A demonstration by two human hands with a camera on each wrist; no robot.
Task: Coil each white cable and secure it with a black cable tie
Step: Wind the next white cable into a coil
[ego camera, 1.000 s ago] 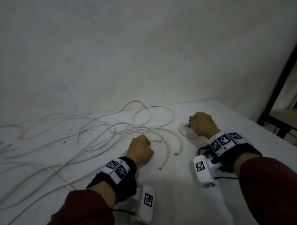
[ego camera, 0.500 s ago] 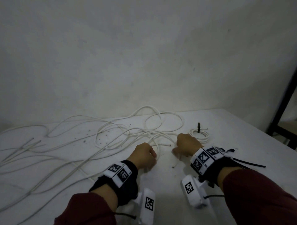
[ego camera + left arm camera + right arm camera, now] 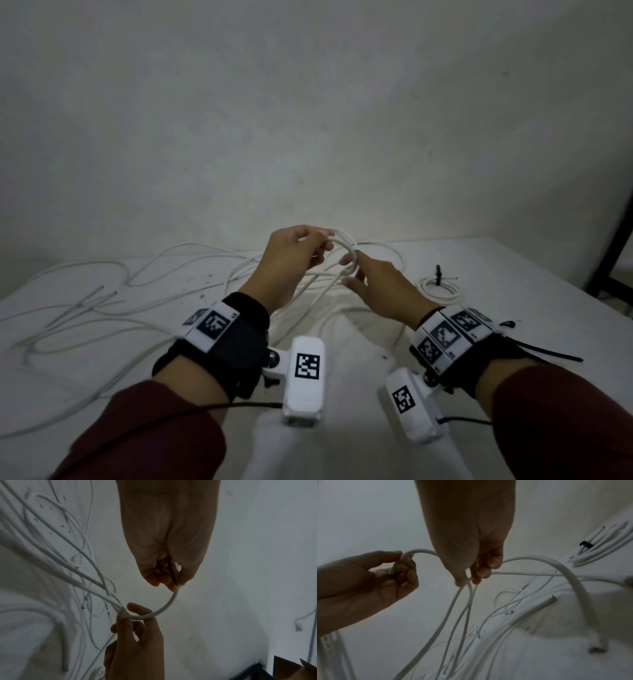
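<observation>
Loose white cables (image 3: 102, 301) sprawl over the left of the white table (image 3: 513, 260). Left hand (image 3: 291, 260) raised above the table, thumb and fingertips pinched on the white cable (image 3: 346, 240) near its end. Cable arcs rightward in a short loop to the right hand (image 3: 383, 291), fingers curled and pinching it; strands hang below, how many is unclear. Further right lies a finished coil (image 3: 440, 291) bound by a black cable tie (image 3: 438, 274).
</observation>
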